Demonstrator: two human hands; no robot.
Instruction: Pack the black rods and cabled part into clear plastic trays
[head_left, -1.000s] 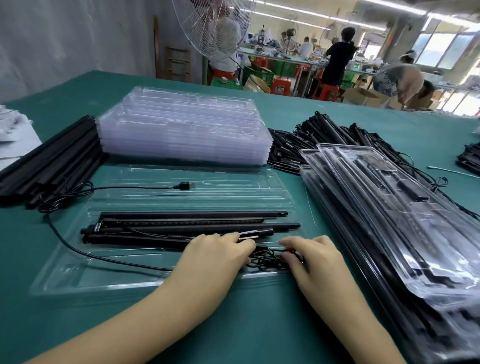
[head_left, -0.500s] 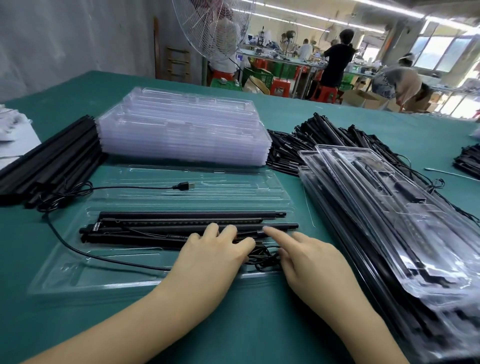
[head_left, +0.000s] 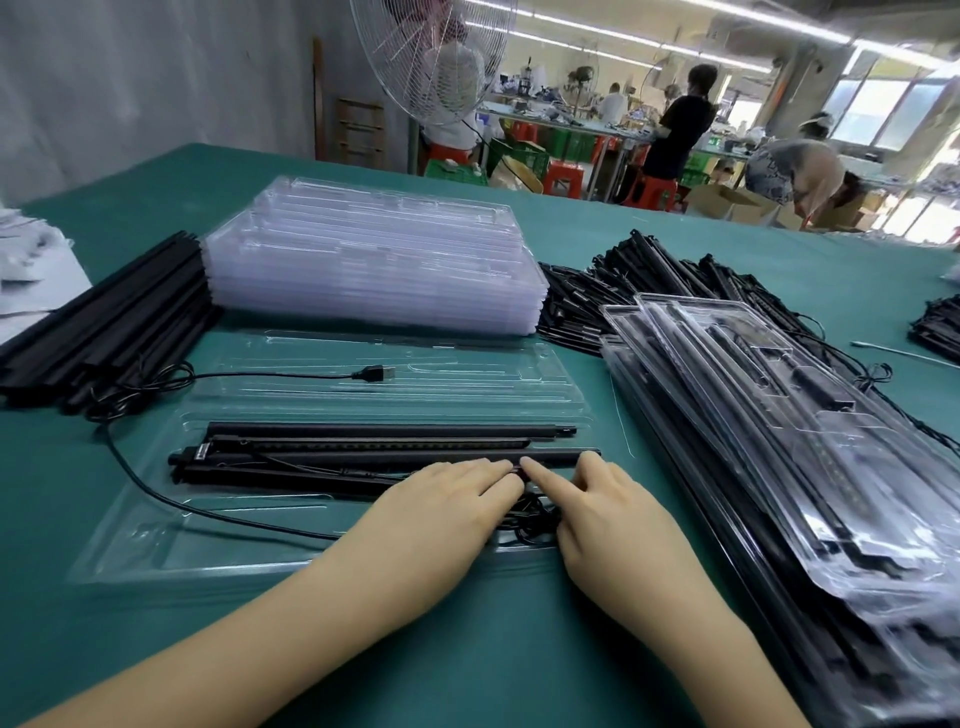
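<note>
An open clear plastic tray (head_left: 156, 535) lies on the green table in front of me. Several black rods (head_left: 363, 444) lie side by side in its middle. A thin black cable (head_left: 171, 501) loops off the tray's left side and ends in a USB plug (head_left: 375, 372) on the tray's far half. A coiled bundle of cable (head_left: 535, 517) sits between my hands. My left hand (head_left: 441, 514) lies flat with straight fingers pressing on the rods. My right hand (head_left: 597, 509) presses its fingertips on the nearest rods' right end.
A stack of empty clear trays (head_left: 374, 270) stands behind the open tray. Loose black rods (head_left: 104, 327) lie at the left. Packed trays (head_left: 779, 441) are piled at the right, with a heap of cabled rods (head_left: 623, 280) behind. A fan and other workers are beyond the table.
Both hands moved up from the cable bundle onto the rods. Their fingers have straightened and now meet on the rods' right part.
</note>
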